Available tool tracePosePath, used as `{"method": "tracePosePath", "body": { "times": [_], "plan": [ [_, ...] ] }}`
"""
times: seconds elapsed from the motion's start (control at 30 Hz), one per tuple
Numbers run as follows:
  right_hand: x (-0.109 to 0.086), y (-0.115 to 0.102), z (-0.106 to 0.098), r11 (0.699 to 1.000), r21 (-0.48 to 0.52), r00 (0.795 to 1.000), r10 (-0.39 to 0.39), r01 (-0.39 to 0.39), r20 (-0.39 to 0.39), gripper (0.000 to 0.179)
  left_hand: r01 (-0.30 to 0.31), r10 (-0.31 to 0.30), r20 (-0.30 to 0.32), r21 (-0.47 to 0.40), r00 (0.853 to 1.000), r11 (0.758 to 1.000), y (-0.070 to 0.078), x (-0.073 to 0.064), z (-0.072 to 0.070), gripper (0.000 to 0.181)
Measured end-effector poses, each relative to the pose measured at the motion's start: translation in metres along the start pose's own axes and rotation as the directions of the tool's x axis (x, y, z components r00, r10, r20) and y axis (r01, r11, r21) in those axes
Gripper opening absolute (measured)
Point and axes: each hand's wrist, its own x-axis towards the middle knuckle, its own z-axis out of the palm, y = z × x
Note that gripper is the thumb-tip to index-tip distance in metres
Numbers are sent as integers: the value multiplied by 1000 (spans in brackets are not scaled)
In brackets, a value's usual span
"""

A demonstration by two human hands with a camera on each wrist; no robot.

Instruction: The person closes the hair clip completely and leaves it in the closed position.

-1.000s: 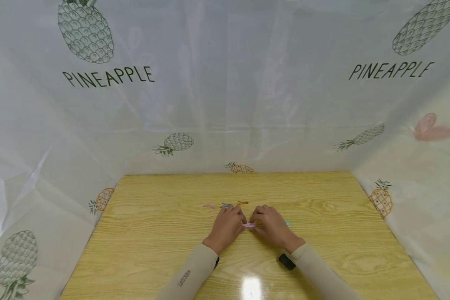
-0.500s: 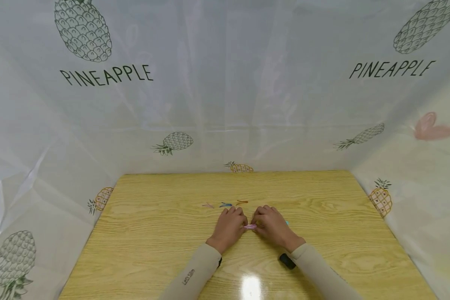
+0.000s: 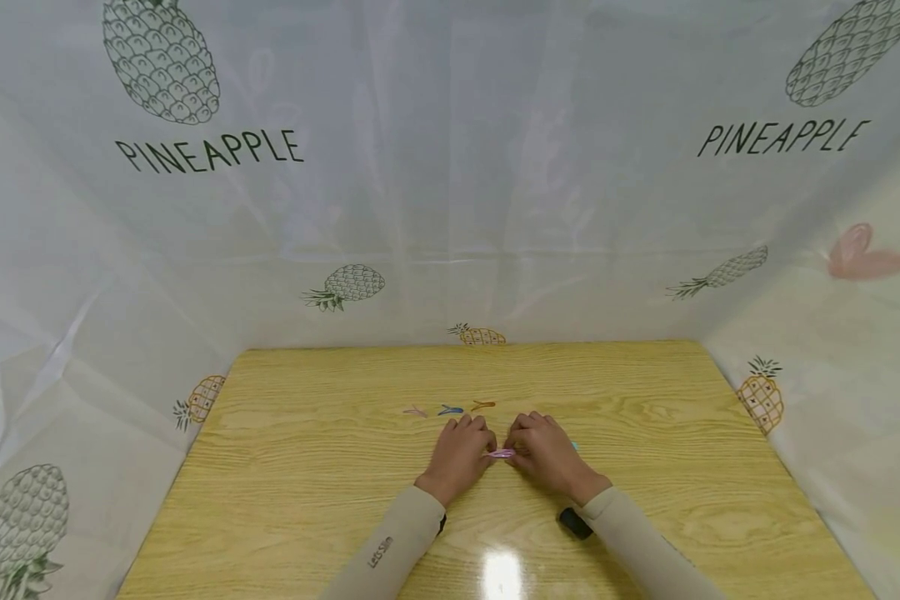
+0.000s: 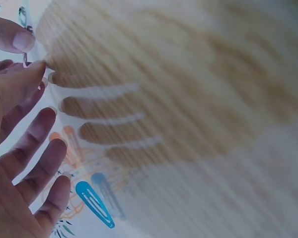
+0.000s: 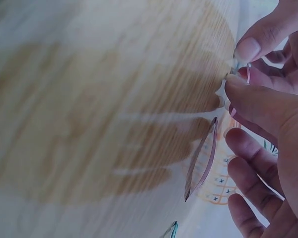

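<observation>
Both hands meet over the wooden table, pinching a pink-purple snap hair clip (image 3: 502, 453) between them. My left hand (image 3: 461, 454) holds its left end and my right hand (image 3: 543, 454) its right end, with thumb and finger. In the left wrist view, the left hand (image 4: 25, 148) has its other fingers loosely bent; the right hand (image 5: 288, 148) looks alike in the right wrist view. Only a sliver of the held clip (image 5: 248, 72) shows between the fingertips there. A blue snap clip (image 4: 94, 204) lies flat on the table, mostly hidden behind the right hand in the head view.
Beyond the hands lie a pink clip (image 3: 415, 411), a blue clip (image 3: 451, 410) and an orange-brown clip (image 3: 483, 405) in a row, their parts spread apart. A black wrist device (image 3: 573, 523) sits under the right sleeve. A pineapple-printed white sheet (image 3: 450, 208) surrounds the table.
The left hand has shifted slightly to the right and towards me, uncovering more of the blue clip behind it. Both hands keep hold of the pink-purple clip.
</observation>
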Motion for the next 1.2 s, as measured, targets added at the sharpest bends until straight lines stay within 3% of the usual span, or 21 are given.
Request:
{"method": "tracePosePath", "body": {
  "times": [0.4,0.53,0.7,0.97,1.2],
  "plan": [
    [0,-1,-3,1000,1,1000,-3,3,-8,12,-17,18,-18,31,1000,999,0,-2,-1,11],
    [1,2,-11,1000,23,999,18,-17,-48,14,2,-2,-12,1,1000,1000,-5,-4,-2,12],
    [6,9,-23,998,26,993,65,-63,-96,16,46,-51,-66,-70,997,996,-20,-8,-8,12],
    [15,11,-29,995,64,990,79,-72,-118,18,120,-149,-178,-162,973,979,-48,-16,-21,14],
    [26,3,-24,994,102,994,58,-49,-93,21,204,-239,-220,-170,946,964,-70,-26,-22,15]
  ]
}}
